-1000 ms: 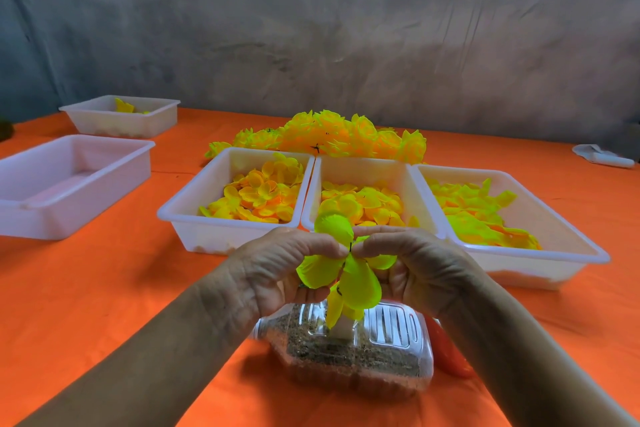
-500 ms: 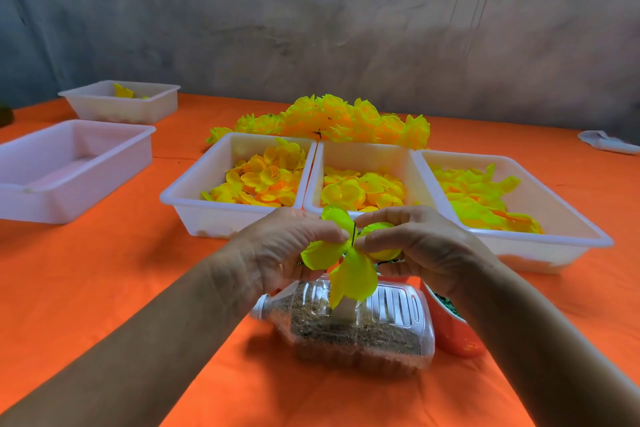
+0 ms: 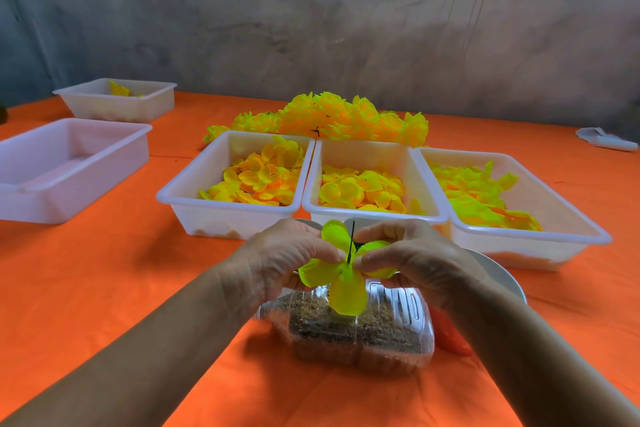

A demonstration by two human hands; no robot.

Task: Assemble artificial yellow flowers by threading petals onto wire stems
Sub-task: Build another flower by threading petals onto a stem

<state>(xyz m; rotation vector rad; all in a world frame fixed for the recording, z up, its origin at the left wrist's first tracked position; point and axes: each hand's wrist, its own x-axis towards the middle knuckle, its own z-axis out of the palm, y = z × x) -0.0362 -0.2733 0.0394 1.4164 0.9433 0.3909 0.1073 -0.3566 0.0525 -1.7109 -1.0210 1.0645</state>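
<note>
A yellow-green petal piece point(image 3: 341, 276) with several lobes sits on a thin dark wire stem point(image 3: 352, 239), whose tip sticks up above it. My left hand point(image 3: 277, 260) pinches the piece from the left and my right hand point(image 3: 412, 256) pinches it from the right, both at its centre by the wire. Just below lies a clear plastic bottle point(image 3: 356, 329) on its side, filled with sand. Three white trays hold loose petals: left point(image 3: 173, 198), middle point(image 3: 377, 215), right point(image 3: 526, 236). A heap of finished yellow flowers point(image 3: 332, 118) lies behind them.
On the orange table point(image 3: 86, 281), a large white tray point(image 3: 62, 163) stands at the left and a smaller one point(image 3: 117, 100) behind it holds a few petals. A white object point(image 3: 606, 140) lies far right. A red thing point(image 3: 450, 336) and a grey plate rim point(image 3: 498, 270) show under my right wrist.
The petal piece has gone down the wire, so the stem's dark tip now stands above it. Both hands stayed pinched at its centre. The camera tilted slightly.
</note>
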